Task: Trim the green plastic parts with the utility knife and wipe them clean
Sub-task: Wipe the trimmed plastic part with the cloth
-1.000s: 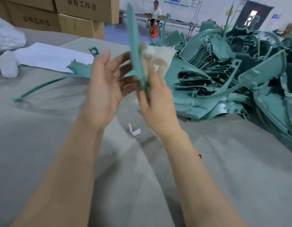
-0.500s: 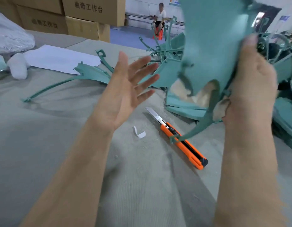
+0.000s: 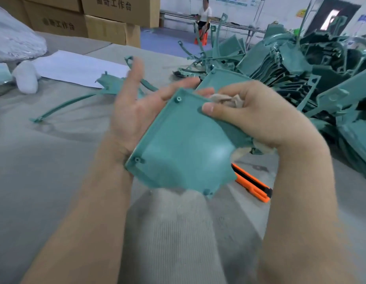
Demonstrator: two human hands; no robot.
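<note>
Since half a second ago the green part has come down from the upper right to the middle, and the left hand, which was free in the air, is now against its left edge. This hand is released: the palm touches the edge, the straight fingers reach behind the upper corner, and the thumb stands apart. The right hand is grasping the part at its upper right side, with the thumb pressed on the inner face and the other fingers curled behind, where they also hold a crumpled cloth. The part is held tilted above the counter, its hollow side to the camera. Under it the orange utility knife lies on the counter, partly hidden. A pile of green parts is behind the right hand.
</note>
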